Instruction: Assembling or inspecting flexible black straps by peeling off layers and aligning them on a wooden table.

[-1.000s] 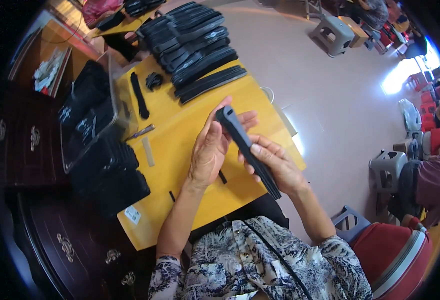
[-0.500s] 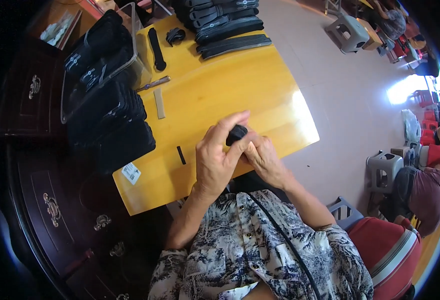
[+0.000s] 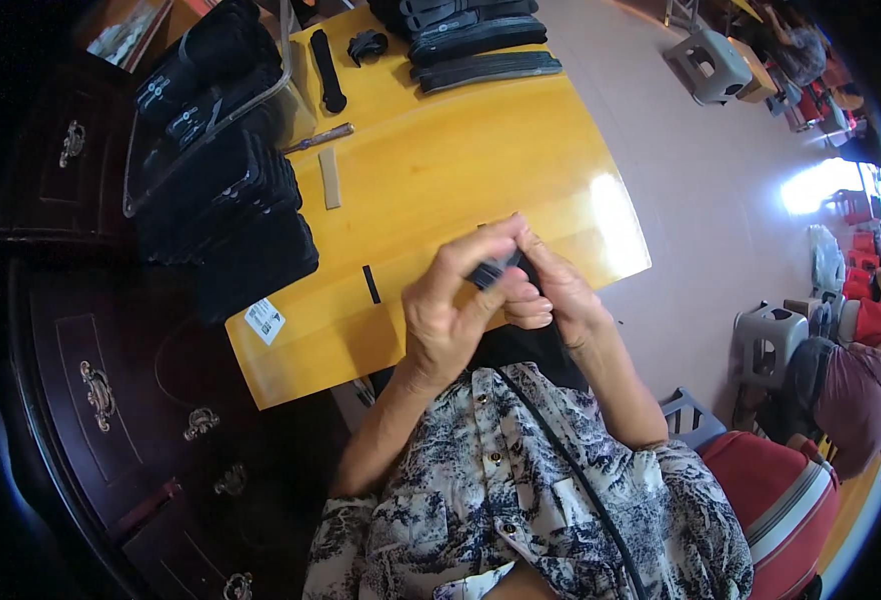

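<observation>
Both my hands work over the near part of the yellow table, close in front of my shirt. My left hand is closed around a rolled black fabric strip, its fingers on top and thumb underneath. My right hand grips the same piece from the other side, its fingertips meeting the left ones. Part of the piece is hidden between the fingers. Left of my left hand, a short black strip lies on the wood.
The yellow table holds stacks of black folded fabric at the far side. At left stand a clear bin and dark piles. A tan strip, a slim tool and a white label lie there too.
My right hand has turned and risen beside the left, its fingers now higher against the black piece. The view has shifted slightly, so the table sits a little higher.
</observation>
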The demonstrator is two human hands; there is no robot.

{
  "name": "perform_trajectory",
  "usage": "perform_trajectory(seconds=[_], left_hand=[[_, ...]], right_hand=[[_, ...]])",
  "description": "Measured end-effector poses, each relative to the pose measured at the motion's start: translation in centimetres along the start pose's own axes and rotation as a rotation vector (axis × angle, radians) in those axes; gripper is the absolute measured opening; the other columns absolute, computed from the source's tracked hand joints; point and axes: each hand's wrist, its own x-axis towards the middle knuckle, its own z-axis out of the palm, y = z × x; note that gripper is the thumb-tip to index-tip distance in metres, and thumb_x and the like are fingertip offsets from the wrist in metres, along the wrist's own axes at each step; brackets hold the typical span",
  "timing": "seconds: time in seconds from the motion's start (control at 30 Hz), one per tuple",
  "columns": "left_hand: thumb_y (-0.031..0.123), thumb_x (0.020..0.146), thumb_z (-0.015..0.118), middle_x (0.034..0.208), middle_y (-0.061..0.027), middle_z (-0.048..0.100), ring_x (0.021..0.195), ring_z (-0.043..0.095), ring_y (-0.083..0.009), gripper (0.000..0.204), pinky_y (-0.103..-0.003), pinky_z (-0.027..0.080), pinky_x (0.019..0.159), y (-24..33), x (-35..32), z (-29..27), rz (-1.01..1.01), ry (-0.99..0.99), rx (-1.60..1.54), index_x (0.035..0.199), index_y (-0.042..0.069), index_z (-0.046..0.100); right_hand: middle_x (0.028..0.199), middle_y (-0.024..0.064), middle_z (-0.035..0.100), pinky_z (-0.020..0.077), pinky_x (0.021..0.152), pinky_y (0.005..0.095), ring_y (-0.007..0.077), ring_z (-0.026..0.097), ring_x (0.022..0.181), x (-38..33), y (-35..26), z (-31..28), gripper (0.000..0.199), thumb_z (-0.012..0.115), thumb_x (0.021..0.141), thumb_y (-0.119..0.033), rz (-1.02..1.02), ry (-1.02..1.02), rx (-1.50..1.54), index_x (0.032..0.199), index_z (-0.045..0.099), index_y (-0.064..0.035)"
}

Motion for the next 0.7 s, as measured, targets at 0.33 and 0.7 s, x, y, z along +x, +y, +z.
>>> perform_trajectory(seconds=[0.33,0.7], left_hand=[[0.025,0.099,0.052,0.117,-0.0225,0.060,0.107,0.062,-0.0270,0.046,-0.034,0.049,0.091,-2.2,2.9,-2.3,-0.423,0.305,-0.740,0.133,-0.002,0.038],[0.028,0.099,0.050,0.119,-0.0238,0.060,0.117,0.056,-0.0316,0.039,-0.038,0.044,0.101,-2.5,0.4,1.1,-0.642,-0.077,-0.893,0.122,-0.004,0.050]], right_hand=[[0.074,0.0165,0.062,0.0486,0.062,0.0434,0.0368,0.063,0.071,-2.6,1.2,1.5,0.037,0.061,0.090,-0.037,-0.451,0.511,-1.617,0.108,0.053,-0.0052],[0.054,-0.0011,0.045,0.0268,0.036,0.0222,0.0090,0.038,0.039,-2.8,1.8,-1.2,0.046,0.045,0.096,-0.053,-0.144,0.041,-0.444,0.094,0.056,-0.0075]])
